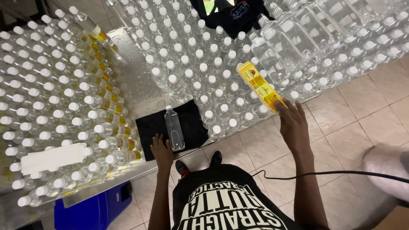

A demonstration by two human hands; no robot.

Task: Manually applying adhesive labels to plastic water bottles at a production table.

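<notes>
Nearest to the camera is the person's black shirt (230,200) with white print, and above it the two bare arms reach out to the wet metal surface (140,85). On this surface lies one black cloth (191,123), and on the cloth lies one clear plastic bottle (174,128) on its side, with white cap pointing away from the person and no label on it. The left hand (162,152) rests on the near edge of the cloth, just beside the bottom of the bottle; its fingers are together and flat, clamped on nothing. The right hand (292,123) holds one long yellow label strip (260,85) with orange and green print, the fingers pinched on its near end, and the strip stands out over the standing bottles. Around the cloth stand very many clear bottles with white caps, too many to count. The bottles on the left (55,98) carry yellow labels, visible on the rows nearest the cloth, while the bottles behind the cloth (200,59) show no labels. One white stack of strips (53,157) lies on top of the left bottles. Under the surface stands one blue container (91,211) on the tiled floor (353,127), and one black cable (332,173) runs across the floor
</notes>
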